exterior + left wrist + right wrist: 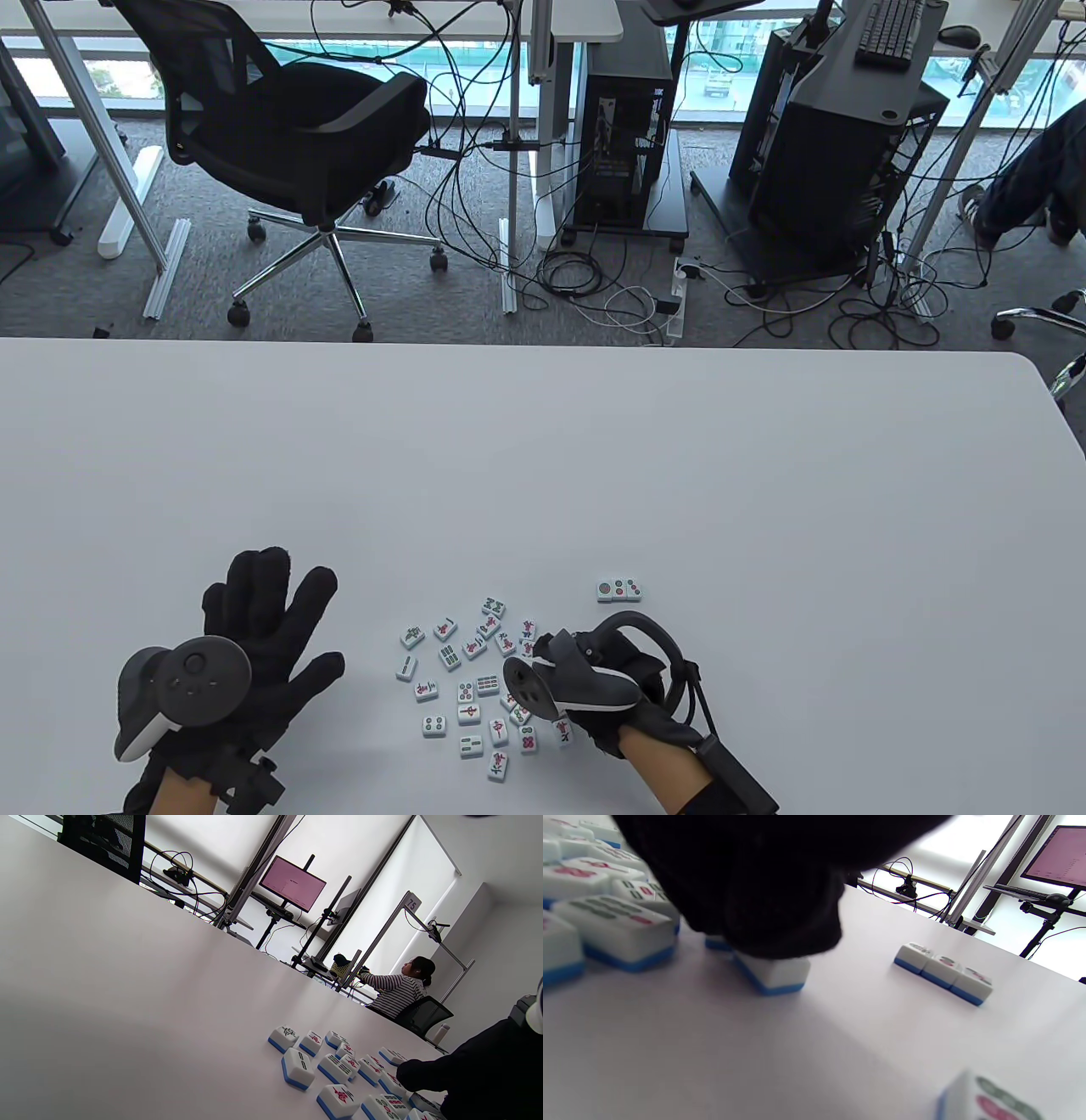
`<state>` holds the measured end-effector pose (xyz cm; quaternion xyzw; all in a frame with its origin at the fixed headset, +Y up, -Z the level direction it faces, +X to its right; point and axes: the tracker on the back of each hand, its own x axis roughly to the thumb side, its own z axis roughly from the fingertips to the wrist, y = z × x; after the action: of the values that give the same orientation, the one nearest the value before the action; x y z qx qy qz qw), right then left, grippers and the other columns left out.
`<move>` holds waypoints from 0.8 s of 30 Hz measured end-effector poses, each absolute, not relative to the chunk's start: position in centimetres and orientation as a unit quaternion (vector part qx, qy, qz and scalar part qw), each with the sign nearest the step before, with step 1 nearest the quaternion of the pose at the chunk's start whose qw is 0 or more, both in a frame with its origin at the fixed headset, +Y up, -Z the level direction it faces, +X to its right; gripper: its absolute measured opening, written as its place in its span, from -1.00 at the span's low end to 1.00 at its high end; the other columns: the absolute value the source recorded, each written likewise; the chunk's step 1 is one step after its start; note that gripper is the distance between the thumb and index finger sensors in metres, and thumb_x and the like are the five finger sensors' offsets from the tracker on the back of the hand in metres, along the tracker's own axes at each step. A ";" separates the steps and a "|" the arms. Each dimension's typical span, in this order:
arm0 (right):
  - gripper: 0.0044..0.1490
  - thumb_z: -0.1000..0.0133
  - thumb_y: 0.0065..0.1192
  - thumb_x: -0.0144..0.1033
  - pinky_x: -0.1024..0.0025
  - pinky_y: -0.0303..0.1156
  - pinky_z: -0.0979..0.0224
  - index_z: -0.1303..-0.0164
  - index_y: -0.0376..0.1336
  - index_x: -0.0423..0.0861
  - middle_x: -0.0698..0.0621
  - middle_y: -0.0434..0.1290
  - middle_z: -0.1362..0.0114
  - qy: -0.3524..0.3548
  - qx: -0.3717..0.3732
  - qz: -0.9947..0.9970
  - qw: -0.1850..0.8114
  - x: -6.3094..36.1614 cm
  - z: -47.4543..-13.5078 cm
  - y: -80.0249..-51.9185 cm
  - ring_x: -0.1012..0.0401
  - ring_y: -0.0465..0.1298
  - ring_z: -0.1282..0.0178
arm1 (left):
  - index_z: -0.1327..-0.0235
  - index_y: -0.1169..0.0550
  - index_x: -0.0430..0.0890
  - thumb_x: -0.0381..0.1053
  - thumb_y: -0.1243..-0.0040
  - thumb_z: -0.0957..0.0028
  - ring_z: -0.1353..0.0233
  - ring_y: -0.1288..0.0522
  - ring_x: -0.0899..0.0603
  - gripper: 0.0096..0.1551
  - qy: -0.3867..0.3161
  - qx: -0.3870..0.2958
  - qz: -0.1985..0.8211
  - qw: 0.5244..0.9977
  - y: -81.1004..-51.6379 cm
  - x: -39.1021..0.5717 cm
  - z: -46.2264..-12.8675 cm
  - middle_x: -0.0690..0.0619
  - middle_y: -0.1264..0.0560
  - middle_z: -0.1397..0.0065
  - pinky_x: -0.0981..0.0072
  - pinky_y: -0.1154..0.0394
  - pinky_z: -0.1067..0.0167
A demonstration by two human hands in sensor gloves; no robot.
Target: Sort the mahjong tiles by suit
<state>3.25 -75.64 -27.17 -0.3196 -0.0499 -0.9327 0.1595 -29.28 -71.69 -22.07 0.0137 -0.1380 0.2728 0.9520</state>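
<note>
- While the white desk [543,441] carries only tiles and hands, the floor beyond its far edge is crowded: a black office chair [297,144] at far left, two computer towers [624,127] on stands, and tangled cables [594,289].
- Loose mahjong tiles [467,679] lie face up in a scatter near the desk's near edge, between the two hands, turned every which way with no shared long axis.
- Beyond the scatter and to its right, well apart from it, a short row of circle-suit tiles [619,589] sits touching side to side; the row's long axis runs left to right across the desk.
- On the left, the left hand [263,637] rests palm down on the desk, fingers spread straight, holding nothing, just beside the scatter.
- At the scatter's right edge, the right hand [594,679] reaches in; its tracker hides the fingers and several tiles in the table view.
- Seen from the right wrist, the gloved fingertips [780,929] sit on top of a single tile [774,974] lying flat; whether they pinch it or only press it I cannot tell.
- Another person in a striped top [396,991] sits at a far desk in the left wrist view, near a pink-lit monitor [292,883].
</note>
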 end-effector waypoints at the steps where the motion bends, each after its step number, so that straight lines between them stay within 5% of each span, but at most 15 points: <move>1: -0.32 0.13 0.42 -0.21 0.46 0.50 0.60 -0.25 0.35 -0.04 0.03 0.66 0.42 -0.051 -0.319 -0.933 0.157 3.2 -27.2 -75.7 0.30 0.51 0.71 | -0.60 0.12 0.36 0.60 0.16 0.03 -0.63 0.65 0.00 -0.04 -0.138 0.013 0.273 0.952 -71.7 -29.3 -22.1 0.33 0.54 -0.60 -0.17 0.61 -0.43; 24: -0.25 0.18 0.46 -0.11 0.49 0.48 0.68 -0.15 0.37 -0.24 0.09 0.64 0.52 -0.111 -0.272 -0.947 0.133 2.8 -29.4 -76.2 0.33 0.48 0.78 | -0.60 0.11 0.35 0.60 0.16 0.03 -0.63 0.65 0.00 -0.04 -0.136 0.010 0.272 0.952 -71.7 -29.3 -22.1 0.33 0.54 -0.60 -0.17 0.61 -0.43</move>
<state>2.76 -76.24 -29.38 -0.2717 -0.1112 -0.9466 0.1330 -29.28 -71.73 -22.13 0.0096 -0.1360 0.2725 0.9525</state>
